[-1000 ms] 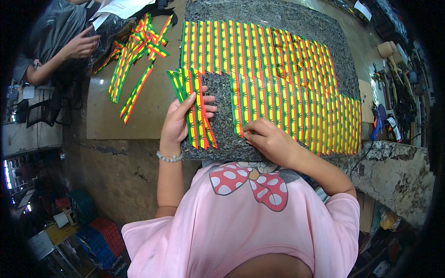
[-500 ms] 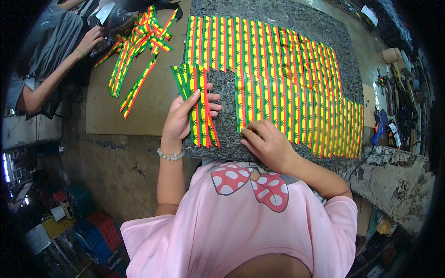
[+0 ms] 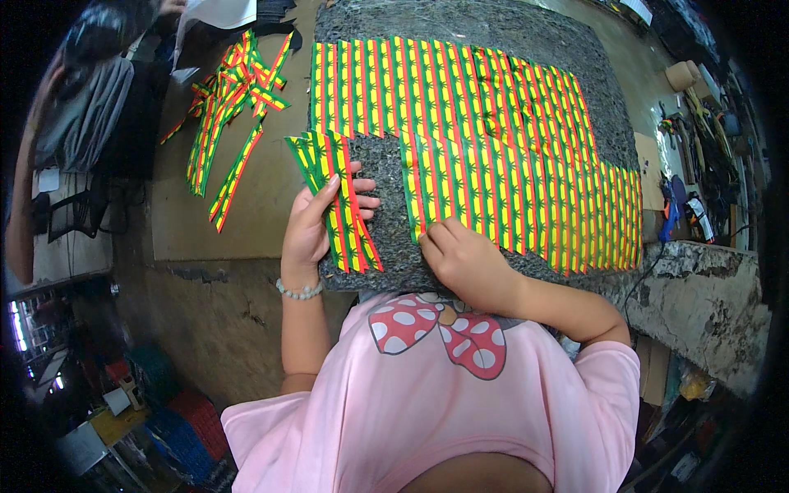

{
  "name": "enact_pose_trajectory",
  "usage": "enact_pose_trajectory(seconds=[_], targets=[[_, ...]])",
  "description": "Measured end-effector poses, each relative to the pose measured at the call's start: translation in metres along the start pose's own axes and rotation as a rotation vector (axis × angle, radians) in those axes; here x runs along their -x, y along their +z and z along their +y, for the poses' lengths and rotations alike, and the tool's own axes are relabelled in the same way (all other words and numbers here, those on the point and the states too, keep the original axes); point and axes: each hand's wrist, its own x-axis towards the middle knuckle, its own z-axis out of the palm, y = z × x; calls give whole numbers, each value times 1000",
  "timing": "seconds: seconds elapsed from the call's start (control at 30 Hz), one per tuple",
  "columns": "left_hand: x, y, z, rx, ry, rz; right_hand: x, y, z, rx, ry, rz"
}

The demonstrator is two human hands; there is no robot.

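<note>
In my left hand (image 3: 306,230) is a fanned bunch of ribbon strips (image 3: 352,234), green, yellow and red with dark palm-like prints. The thumb lies on top of them and the fingers reach underneath. My right hand (image 3: 468,267) pinches the lower end of the leftmost strip in the near row. Many matching strips (image 3: 460,90) lie flat, side by side, in two overlapping rows on a speckled dark grey pad (image 3: 608,107). A bare gap of pad separates the held bunch from the near row.
A tangled pile of similar strips (image 3: 238,90) lies on the brown board (image 3: 275,222) at the far left. Beyond it, a co-worker in grey (image 3: 94,107) is beside a white sheet (image 3: 214,15). Tan rolls (image 3: 680,76) and a blue-handled tool (image 3: 672,214) are at the right.
The co-worker has shifted, and a large white sheet now shows at the upper left. The whole view has moved slightly; my hands keep nearly the same hold on the strips.
</note>
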Motion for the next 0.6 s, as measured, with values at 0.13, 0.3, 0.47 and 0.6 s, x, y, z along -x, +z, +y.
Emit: enact_pose_trajectory(seconds=[0.13,0.3,0.47,0.6], targets=[[-1,-1,1,-8,1,-23,-1,-1,8,-94,-32,51],[0,-2,1,-9,2,-15,-16,-3,45,-625,138,82],[-1,-2,1,5,-2,-25,-32,-18,88,-1214,476,-108],[-1,-2,0,9,3,-34,-38,-26,104,-1263,589,-53]])
